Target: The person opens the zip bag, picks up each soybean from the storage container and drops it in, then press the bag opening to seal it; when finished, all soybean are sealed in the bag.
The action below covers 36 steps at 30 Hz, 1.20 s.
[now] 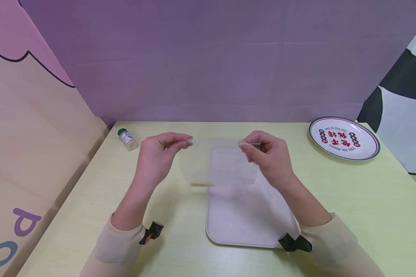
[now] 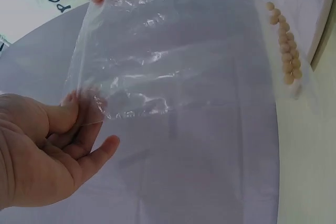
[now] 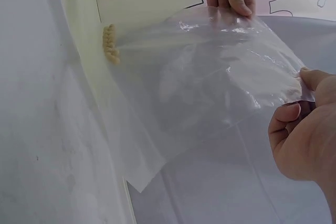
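A clear plastic bag (image 1: 198,163) hangs upright between the two hands, over the table and the upper part of a white tray (image 1: 242,227). My left hand (image 1: 161,156) pinches its top left corner between thumb and fingers. At the top right corner, the right hand (image 1: 272,156) pinches the edge the same way, thumb in front. Pale wooden beads (image 1: 201,185), close together in a short string, lie at the bag's bottom on the left side. In the left wrist view the beads (image 2: 287,51) show through the film, and glossy creases cross the plastic.
A small clear bottle (image 1: 129,140) with a green cap lies at the back left of the pale table (image 1: 90,215). At the back right rests a white plate (image 1: 344,140) with red characters. A purple panel (image 1: 222,69) stands behind the table.
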### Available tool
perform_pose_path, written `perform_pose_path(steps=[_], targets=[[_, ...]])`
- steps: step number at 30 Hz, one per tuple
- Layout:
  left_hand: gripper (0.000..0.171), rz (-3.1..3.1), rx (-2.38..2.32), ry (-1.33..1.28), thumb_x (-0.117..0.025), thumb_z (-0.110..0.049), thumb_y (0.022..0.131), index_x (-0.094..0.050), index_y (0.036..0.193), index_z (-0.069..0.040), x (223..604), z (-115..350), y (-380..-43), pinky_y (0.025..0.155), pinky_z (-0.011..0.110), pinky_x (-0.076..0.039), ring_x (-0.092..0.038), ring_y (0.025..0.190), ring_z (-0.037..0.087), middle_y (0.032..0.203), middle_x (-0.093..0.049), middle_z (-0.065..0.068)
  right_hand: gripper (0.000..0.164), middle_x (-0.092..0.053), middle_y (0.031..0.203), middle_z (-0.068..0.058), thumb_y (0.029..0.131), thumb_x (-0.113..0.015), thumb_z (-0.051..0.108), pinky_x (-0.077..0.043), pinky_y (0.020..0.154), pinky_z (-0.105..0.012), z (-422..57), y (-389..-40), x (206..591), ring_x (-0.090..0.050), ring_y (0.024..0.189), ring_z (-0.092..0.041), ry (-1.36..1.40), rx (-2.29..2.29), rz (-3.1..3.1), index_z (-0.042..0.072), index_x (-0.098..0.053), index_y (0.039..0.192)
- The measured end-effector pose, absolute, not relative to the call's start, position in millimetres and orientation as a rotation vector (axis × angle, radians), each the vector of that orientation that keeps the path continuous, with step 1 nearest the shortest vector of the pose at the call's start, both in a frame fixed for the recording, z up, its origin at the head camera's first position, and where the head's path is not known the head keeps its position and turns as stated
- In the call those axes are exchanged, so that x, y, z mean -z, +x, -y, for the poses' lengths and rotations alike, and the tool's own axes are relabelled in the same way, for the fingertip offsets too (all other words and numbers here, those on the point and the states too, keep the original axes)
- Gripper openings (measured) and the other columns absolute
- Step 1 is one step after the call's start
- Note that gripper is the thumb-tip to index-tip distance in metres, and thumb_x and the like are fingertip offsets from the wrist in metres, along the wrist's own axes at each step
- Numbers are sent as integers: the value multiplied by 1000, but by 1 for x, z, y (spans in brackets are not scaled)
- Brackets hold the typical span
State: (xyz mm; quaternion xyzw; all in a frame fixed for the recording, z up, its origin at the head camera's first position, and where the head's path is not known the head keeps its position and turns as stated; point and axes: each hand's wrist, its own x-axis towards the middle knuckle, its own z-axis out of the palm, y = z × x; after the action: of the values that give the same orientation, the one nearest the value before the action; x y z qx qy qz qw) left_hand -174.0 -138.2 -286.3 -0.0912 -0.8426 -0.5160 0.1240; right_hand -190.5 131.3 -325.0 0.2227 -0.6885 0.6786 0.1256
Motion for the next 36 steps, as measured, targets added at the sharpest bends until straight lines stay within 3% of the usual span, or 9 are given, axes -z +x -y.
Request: perform_pose_path(steps=[3, 7, 11, 15, 19, 25, 30, 33, 36], targets=[[15, 2420, 1508, -291, -72, -4, 94, -81, 104, -9, 287, 137, -173, 68, 24, -47, -73, 88, 10, 92, -77, -1, 9, -59, 75, -5, 92, -73, 4, -43, 55, -26, -132, -191, 325, -50, 59, -18, 635, -1975, 2010, -5, -70, 90], [14, 2327, 1509, -326, -71, 2, 92, -79, 102, -5, 288, 134, -171, 76, 27, -56, -74, 81, 12, 89, -77, 3, 7, -59, 75, -5, 92, -72, 2, -44, 55, -26, -131, -190, 324, -50, 60, -18, 636, -1981, 2009, -4, -71, 90], [21, 2255, 1533, -381, -71, 0, 93, -76, 111, -7, 289, 134, -173, 79, 25, -54, -74, 82, 12, 91, -77, 3, 8, -57, 73, -5, 92, -72, 4, -43, 54, -26, -131, -190, 324, -49, 59, -18, 631, -1993, 1996, -3, -71, 89], [34, 2241, 1647, -414, -72, -4, 94, -67, 126, -14, 289, 136, -174, 75, 25, -53, -73, 86, 14, 105, -76, -1, 7, -56, 72, -5, 93, -72, 2, -41, 52, -26, -132, -191, 323, -47, 59, -18, 594, -2059, 1930, -4, -70, 89], [48, 2230, 1776, -471, -71, 0, 93, -53, 135, -13, 289, 137, -175, 80, 29, -55, -71, 93, 18, 122, -71, 4, 7, -55, 73, -5, 94, -66, -5, -39, 51, -24, -134, -193, 322, -44, 60, -18, 572, -2178, 1806, -3, -70, 89], [40, 2177, 1834, -709, -61, 13, 94, -35, 120, -2, 294, 137, -180, 92, 37, -53, -69, 107, 30, 134, -60, 16, 16, -53, 72, -3, 95, -63, -6, -30, 51, -26, -134, -193, 320, -40, 59, -16, 558, -2308, 1663, 4, -72, 87], [21, 2262, 1668, -870, -62, 9, 95, -49, 104, -4, 299, 138, -184, 90, 37, -52, -67, 109, 25, 136, -61, 5, 16, -55, 73, -2, 96, -66, -3, -26, 52, -28, -133, -192, 319, -39, 58, -15, 577, -2378, 1585, 8, -73, 88], [13, 2334, 1519, -931, -66, 5, 94, -64, 99, -7, 302, 138, -185, 86, 35, -53, -65, 109, 17, 128, -66, 0, 9, -58, 77, -2, 95, -68, 0, -27, 52, -28, -133, -191, 318, -40, 58, -16, 622, -2401, 1538, 5, -73, 90], [15, 2333, 1409, -932, -69, 4, 93, -73, 101, -9, 303, 137, -186, 83, 33, -54, -64, 103, 11, 115, -70, -3, 5, -60, 80, -4, 94, -71, 2, -27, 51, -28, -134, -190, 316, -40, 57, -16, 657, -2415, 1493, 0, -72, 90]])
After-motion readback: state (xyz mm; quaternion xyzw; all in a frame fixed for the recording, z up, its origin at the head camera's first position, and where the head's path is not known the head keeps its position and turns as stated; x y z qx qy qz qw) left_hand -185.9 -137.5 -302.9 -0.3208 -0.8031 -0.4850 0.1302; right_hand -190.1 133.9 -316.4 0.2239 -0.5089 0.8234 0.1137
